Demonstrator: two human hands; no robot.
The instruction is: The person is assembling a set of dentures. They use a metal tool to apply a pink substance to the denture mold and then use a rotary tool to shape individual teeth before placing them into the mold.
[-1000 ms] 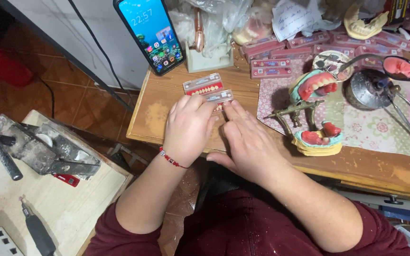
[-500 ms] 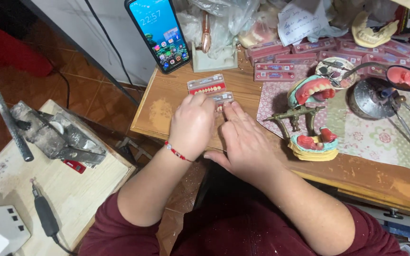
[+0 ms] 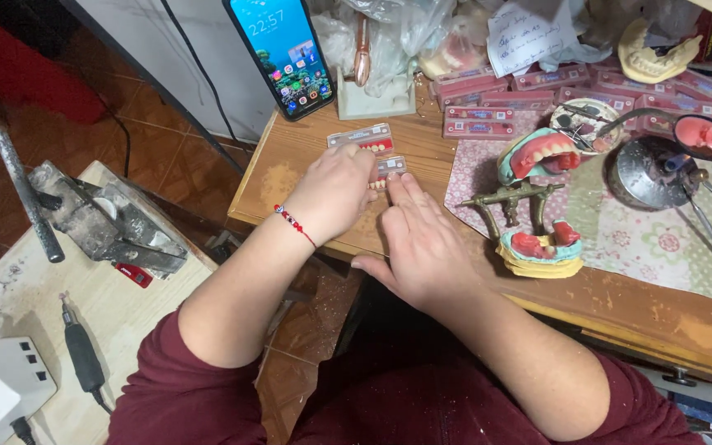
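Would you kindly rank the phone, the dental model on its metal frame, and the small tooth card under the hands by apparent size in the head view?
1. Dental model
2. Phone, cut off at the frame's top, so unsure against the model
3. Tooth card, partly covered by the hands

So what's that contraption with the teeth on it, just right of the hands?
The dental model on a hinged frame stands upright on the patterned cloth, apart from the right hand. Its brass-coloured metal frame has a crossbar and two posts. Above, tilted open like a raised jaw, sits a greenish plaster cast carrying pink gum with a row of white teeth. Below lies a yellowish and green plaster base with pink wax, most of it toothless. Neither hand touches it.
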